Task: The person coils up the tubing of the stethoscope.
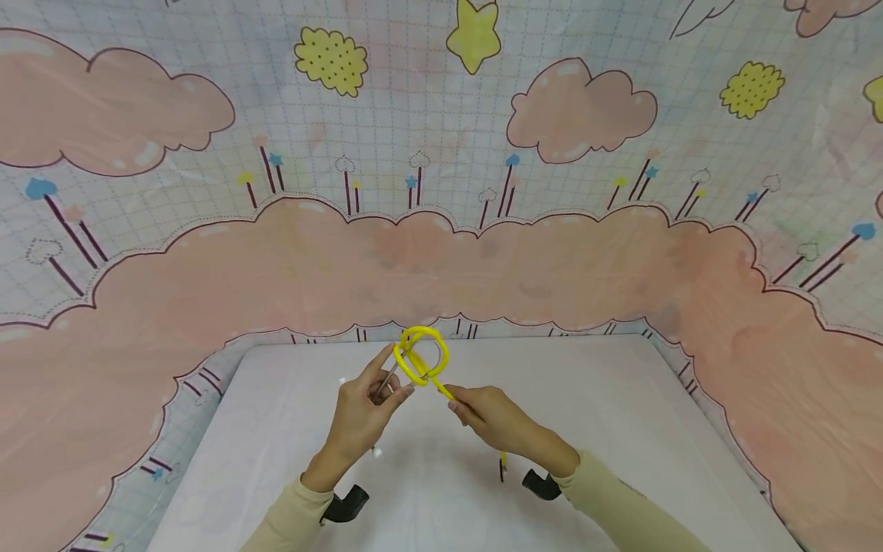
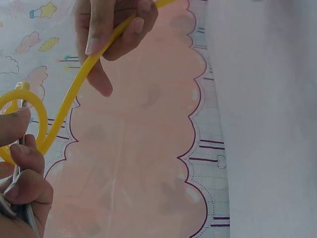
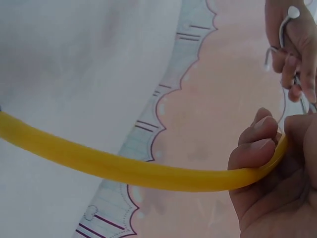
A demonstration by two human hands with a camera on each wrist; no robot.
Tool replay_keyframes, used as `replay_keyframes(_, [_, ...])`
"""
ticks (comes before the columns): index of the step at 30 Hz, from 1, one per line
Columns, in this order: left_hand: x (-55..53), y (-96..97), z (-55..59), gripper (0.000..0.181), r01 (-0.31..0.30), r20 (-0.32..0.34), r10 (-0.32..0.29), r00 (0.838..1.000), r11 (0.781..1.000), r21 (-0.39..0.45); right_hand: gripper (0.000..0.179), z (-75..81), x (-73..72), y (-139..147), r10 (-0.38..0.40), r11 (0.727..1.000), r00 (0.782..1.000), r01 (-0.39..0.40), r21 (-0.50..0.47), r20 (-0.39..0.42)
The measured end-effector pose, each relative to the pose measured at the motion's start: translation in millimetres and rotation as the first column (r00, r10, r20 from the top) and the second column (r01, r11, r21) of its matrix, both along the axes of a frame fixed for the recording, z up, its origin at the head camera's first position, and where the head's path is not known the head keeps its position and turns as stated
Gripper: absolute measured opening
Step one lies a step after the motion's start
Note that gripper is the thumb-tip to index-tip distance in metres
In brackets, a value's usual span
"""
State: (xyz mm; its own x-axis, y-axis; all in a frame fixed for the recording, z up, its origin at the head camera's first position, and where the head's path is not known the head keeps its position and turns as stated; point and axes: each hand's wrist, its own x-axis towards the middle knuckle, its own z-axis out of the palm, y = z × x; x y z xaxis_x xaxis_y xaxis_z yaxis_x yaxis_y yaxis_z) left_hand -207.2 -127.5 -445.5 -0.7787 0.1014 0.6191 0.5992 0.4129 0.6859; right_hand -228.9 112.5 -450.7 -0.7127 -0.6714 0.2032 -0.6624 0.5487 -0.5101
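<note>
A stethoscope with yellow tubing (image 1: 444, 362) is held up over the white table, its tubing wound into a round loop. My left hand (image 1: 359, 414) grips its metal ear tubes (image 1: 389, 377) beside the loop, thumb and fingers curled. In the right wrist view a white ear tip (image 3: 293, 12) sticks out past the left hand (image 3: 299, 44). My right hand (image 1: 493, 418) pinches the tubing just right of the loop. From there the tubing runs through the curled right fingers (image 3: 255, 151), and its free end hangs below with a dark end piece (image 1: 502, 471).
The white table (image 1: 276, 445) spreads under both hands. Behind and at its sides hangs a cloth (image 1: 483, 268) printed with clouds and stars. Black wrist mounts (image 1: 347, 504) sit by both sleeves (image 1: 614, 491).
</note>
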Motion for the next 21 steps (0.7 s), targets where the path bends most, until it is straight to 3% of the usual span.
replay_keyframes(5, [-0.8,-3.0,0.0,0.069,-0.042,0.016,0.042,0.999,0.998,0.035,0.017,2.3,8.2,2,0.006,0.999,0.997,-0.003,0.048,-0.077])
replay_keyframes(15, [-2.8,-10.4,2.5,0.072,-0.098,-0.008,0.098,0.995,0.995,0.027,0.036,7.2,19.3,13,-0.023,0.989,0.99,0.043,0.141,-0.141])
replay_keyframes(21, [-1.6,-13.6,3.1,0.07,-0.127,-0.04,0.126,0.991,0.992,-0.015,0.034,12.9,24.8,22,0.029,0.991,0.98,-0.002,0.133,-0.197])
